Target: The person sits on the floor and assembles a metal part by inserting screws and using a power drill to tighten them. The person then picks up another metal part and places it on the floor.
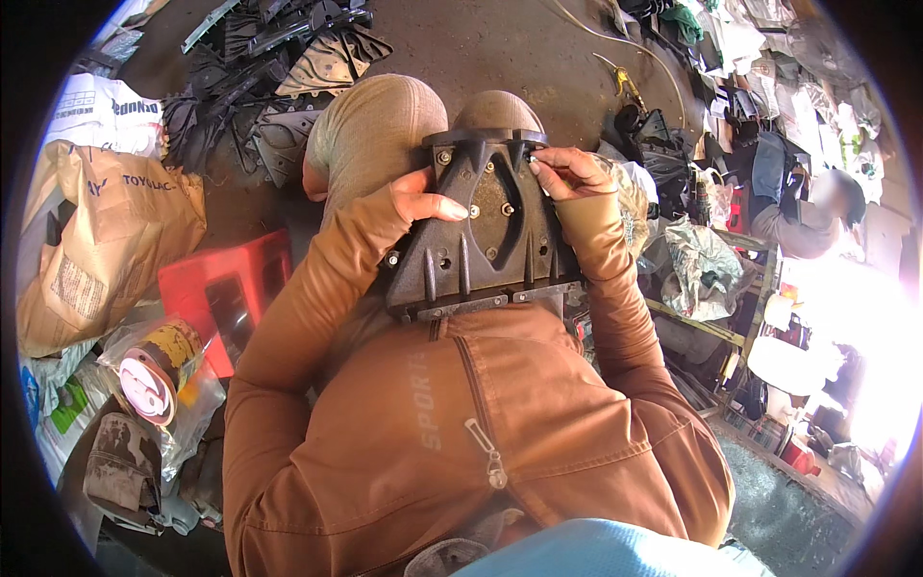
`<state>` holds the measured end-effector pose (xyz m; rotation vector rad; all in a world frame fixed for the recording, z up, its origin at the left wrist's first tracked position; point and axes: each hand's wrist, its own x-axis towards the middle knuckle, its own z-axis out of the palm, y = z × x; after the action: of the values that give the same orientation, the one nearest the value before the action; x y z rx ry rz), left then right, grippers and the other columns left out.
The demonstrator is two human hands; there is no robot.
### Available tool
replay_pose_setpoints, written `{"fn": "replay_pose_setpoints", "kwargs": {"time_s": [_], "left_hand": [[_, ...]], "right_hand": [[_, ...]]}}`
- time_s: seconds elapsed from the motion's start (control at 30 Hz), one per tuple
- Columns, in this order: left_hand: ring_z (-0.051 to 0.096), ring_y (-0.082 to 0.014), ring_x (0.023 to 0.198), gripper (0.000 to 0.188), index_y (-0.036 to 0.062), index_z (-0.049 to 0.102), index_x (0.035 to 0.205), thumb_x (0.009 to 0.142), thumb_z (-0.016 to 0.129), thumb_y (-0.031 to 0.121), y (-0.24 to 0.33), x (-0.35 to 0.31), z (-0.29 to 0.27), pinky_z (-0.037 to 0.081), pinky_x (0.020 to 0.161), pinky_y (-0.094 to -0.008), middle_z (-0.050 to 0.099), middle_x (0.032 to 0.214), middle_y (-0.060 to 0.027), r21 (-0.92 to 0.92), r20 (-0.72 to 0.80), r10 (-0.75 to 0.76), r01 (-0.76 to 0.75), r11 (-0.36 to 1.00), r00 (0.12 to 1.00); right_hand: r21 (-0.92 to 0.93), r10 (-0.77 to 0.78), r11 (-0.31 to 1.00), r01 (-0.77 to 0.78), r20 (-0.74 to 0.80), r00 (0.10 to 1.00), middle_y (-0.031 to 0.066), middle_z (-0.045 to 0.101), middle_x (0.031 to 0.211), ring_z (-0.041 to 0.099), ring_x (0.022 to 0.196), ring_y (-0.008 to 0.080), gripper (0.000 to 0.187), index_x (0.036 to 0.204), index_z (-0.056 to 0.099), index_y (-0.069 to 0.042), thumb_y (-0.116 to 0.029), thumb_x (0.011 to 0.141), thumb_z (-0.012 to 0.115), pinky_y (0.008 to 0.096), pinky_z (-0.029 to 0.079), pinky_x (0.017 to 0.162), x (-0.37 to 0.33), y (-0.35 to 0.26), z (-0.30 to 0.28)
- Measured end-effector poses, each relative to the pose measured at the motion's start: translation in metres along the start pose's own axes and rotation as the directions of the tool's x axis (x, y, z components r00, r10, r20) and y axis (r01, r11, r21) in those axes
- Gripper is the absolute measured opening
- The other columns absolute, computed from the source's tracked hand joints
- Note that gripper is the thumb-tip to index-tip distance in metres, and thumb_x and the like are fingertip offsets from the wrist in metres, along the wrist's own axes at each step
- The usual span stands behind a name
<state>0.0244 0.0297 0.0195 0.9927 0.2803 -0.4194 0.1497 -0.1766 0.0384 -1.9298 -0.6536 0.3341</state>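
Observation:
A black ribbed plastic bracket rests across my lap, its wide end toward my belly and its narrower end over my knees. Bolt heads show on its face, several of them around a diamond-shaped middle panel. My left hand grips its left side, thumb laid on the face beside a bolt and the other fingers hidden underneath. At the upper right corner, my right hand is closed with thumb and fingertips pinched together against the edge. Whatever small thing sits between those fingertips is too small to name.
Black plastic parts lie piled on the floor at far left. A red plastic stool and a brown paper sack stand at my left. A yellow-handled tool with a hose lies far right. Another person is beyond a rack at right.

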Motion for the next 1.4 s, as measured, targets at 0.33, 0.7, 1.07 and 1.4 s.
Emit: {"fn": "replay_pose_setpoints", "kwargs": {"time_s": [0.33,0.7,1.07,1.4], "left_hand": [[0.053,-0.0143,0.091,0.052,-0.0016,0.051,0.118,0.073,0.060,0.024,0.000,0.008,-0.005,0.042,0.083,-0.0237,0.056,0.100,-0.0054,0.036,0.054,0.044,-0.046,0.998,0.998],[0.052,-0.0151,0.091,0.054,-0.0015,0.050,0.119,0.073,0.058,0.025,0.003,0.006,-0.003,0.042,0.083,-0.0245,0.055,0.100,-0.0063,0.052,0.058,0.048,-0.051,0.997,0.997],[0.054,-0.0144,0.085,0.049,-0.0011,0.052,0.115,0.073,0.058,0.023,0.002,0.008,-0.004,0.044,0.077,-0.0246,0.056,0.095,-0.0056,0.060,0.031,0.012,-0.014,0.998,0.999],[0.055,-0.0150,0.085,0.047,-0.0011,0.053,0.114,0.074,0.058,0.022,-0.004,0.010,-0.005,0.044,0.077,-0.0249,0.056,0.094,-0.0055,0.064,-0.010,0.034,-0.033,0.997,0.999]], "right_hand": [[-0.001,0.039,0.999,-0.039,-0.021,0.999,0.0062,0.067,0.091,0.061,0.083,0.0111,0.014,0.094,0.066,-0.003,-0.003,0.080,0.068,0.0235,0.048,0.076,-0.001,0.003,-0.004],[-0.196,-0.213,0.957,0.214,0.028,0.977,0.0096,0.064,0.090,0.061,0.085,0.0213,0.018,0.096,0.063,-0.002,0.005,0.080,0.058,0.0280,0.046,0.078,-0.005,-0.004,-0.009],[-0.310,-0.225,0.922,0.233,0.063,0.972,0.0117,0.063,0.091,0.061,0.085,0.0256,0.024,0.097,0.064,-0.002,0.006,0.075,0.057,0.0305,0.047,0.077,-0.009,-0.014,-0.011],[-0.273,-0.224,0.935,0.226,0.039,0.974,0.0115,0.063,0.097,0.059,0.094,0.0255,0.022,0.093,0.065,-0.004,0.006,0.076,0.055,0.0308,0.046,0.084,-0.010,-0.017,-0.008]]}}
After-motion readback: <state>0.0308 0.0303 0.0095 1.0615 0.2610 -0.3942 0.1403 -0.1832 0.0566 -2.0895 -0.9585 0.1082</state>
